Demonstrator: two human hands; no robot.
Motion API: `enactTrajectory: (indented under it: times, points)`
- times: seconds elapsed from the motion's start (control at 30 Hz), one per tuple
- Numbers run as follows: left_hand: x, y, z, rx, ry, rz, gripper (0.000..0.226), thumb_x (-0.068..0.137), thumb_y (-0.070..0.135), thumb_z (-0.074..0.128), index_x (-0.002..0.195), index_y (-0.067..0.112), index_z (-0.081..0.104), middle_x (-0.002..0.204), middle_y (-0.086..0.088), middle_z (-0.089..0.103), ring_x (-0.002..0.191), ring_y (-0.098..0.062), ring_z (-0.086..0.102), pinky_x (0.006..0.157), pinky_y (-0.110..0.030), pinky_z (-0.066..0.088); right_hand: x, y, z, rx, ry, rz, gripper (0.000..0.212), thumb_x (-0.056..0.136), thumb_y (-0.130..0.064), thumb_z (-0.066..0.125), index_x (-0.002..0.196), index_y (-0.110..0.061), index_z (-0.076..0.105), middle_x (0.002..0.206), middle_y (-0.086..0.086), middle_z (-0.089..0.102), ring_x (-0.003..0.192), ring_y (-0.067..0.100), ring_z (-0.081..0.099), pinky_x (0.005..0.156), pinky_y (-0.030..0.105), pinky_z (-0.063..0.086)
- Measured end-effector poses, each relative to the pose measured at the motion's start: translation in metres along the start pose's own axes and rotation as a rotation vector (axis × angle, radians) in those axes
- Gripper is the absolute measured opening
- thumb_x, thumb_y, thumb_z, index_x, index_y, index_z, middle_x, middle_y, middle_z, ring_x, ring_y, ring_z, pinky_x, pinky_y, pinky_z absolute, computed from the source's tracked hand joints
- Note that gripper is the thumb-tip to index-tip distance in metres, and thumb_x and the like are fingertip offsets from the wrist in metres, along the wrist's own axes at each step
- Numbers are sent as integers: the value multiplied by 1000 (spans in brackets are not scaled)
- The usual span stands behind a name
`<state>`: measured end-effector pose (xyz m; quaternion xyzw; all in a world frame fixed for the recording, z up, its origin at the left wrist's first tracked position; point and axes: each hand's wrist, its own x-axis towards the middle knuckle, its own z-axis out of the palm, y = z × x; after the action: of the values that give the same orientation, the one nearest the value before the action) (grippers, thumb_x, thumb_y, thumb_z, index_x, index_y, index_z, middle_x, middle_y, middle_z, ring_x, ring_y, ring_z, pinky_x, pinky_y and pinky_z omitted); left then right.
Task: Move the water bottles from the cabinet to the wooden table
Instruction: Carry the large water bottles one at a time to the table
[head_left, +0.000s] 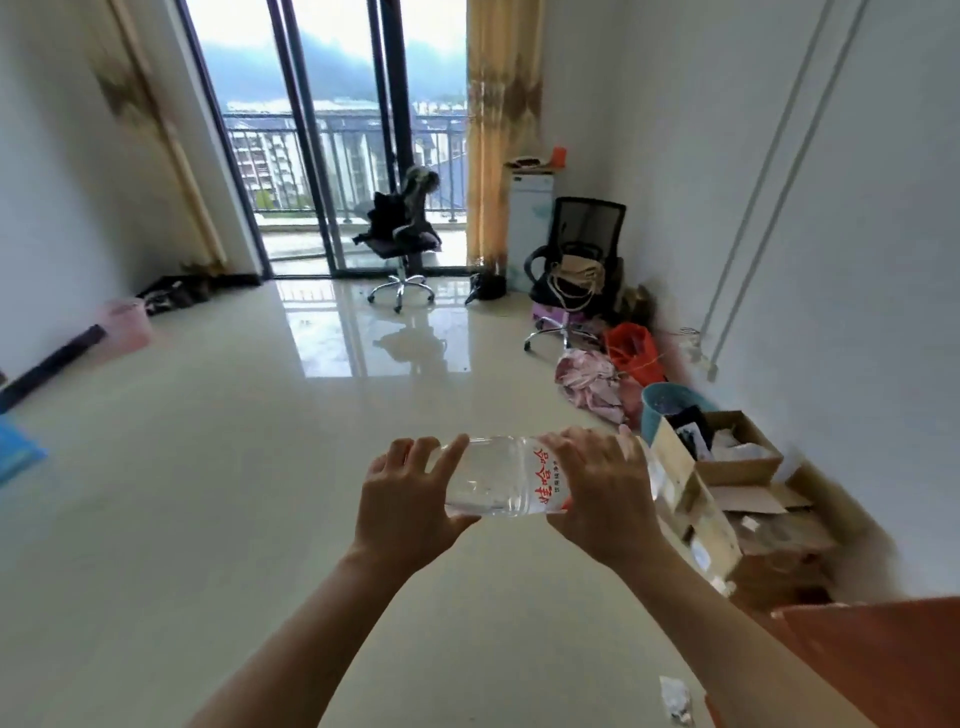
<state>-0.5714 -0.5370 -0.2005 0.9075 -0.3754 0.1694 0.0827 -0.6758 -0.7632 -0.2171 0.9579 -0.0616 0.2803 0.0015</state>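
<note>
A clear plastic water bottle (506, 478) with a white label and red characters lies sideways in front of me, above the floor. My left hand (410, 493) grips its left end, fingers over the top and thumb underneath. My right hand (597, 493) grips the labelled right part, covering that end of the bottle. A corner of the reddish-brown wooden table (883, 660) shows at the bottom right. No cabinet is in view.
Glossy tiled floor (234, 493) stretches ahead to glass balcony doors (332, 156). Cardboard boxes (727, 488), a blue bin (670, 405), bags and an office chair (582, 260) line the right wall. Another office chair (402, 244) stands by the doors. A crumpled scrap (675, 699) lies near the table.
</note>
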Motion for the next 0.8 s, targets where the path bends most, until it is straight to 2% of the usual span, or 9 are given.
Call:
enactTrajectory:
  times: [0.17, 0.4, 0.57, 0.73, 0.8]
  points:
    - [11, -149, 25, 114, -45, -254, 95, 48, 67, 87, 130, 25, 63, 106, -3, 68, 93, -30, 62, 72, -42, 51, 120, -96, 116, 150, -20, -168, 85, 53, -42, 88, 130, -22, 59, 121, 4, 63, 108, 31, 60, 104, 57, 38]
    - [60, -352, 26, 246, -76, -518, 96, 45, 65, 89, 128, 24, 64, 104, -3, 68, 89, -31, 61, 71, -43, 49, 309, -237, 243, 338, -83, -350, 81, 48, -37, 88, 126, -22, 68, 119, 5, 67, 108, 32, 64, 101, 57, 44]
    - [59, -486, 3, 328, -34, -735, 99, 47, 63, 90, 131, 20, 63, 105, -10, 69, 89, -34, 61, 74, -46, 51, 428, -365, 293, 412, -106, -551, 86, 47, -40, 90, 129, -25, 66, 121, 5, 67, 112, 31, 65, 103, 59, 46]
    - [21, -602, -8, 388, 27, -892, 101, 50, 63, 89, 136, 20, 60, 109, -13, 68, 94, -35, 58, 77, -50, 51, 496, -497, 329, 443, -111, -723, 88, 47, -43, 91, 130, -28, 66, 122, 4, 67, 113, 31, 64, 105, 60, 44]
    - [0, -671, -10, 387, 31, -964, 101, 53, 65, 87, 138, 19, 59, 112, -14, 68, 97, -35, 57, 77, -49, 50, 524, -571, 354, 430, -42, -787, 91, 45, -45, 93, 130, -29, 66, 122, 4, 67, 112, 30, 64, 105, 61, 45]
